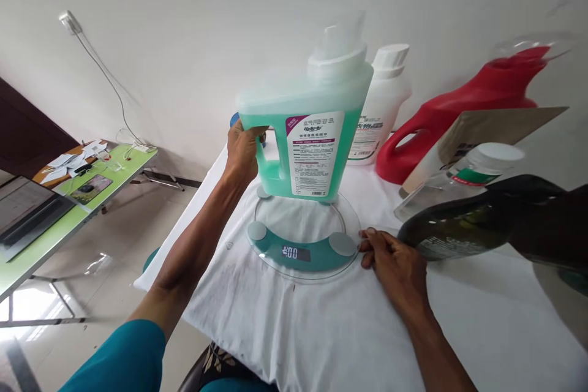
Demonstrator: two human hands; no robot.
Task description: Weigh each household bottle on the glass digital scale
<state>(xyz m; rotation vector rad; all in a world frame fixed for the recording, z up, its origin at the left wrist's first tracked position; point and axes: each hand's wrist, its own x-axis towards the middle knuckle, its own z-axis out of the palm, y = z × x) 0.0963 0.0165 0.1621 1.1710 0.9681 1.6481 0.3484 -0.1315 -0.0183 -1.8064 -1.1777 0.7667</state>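
My left hand is wrapped round the handle of a large detergent jug, clear plastic with green liquid and a white label facing me. The jug is upright over the back of a round glass scale; whether its base touches the glass I cannot tell. "0.0" shows on the scale's lit display. At the scale's right rim, the thumb and fingertips of my right hand are drawn together at the glass edge. The jug covers the scale's far part.
Behind the jug stands a white bottle. To the right are a red jug, a brown cardboard piece, a clear bottle with a white cap and a dark glass bottle. A green table with a laptop stands left.
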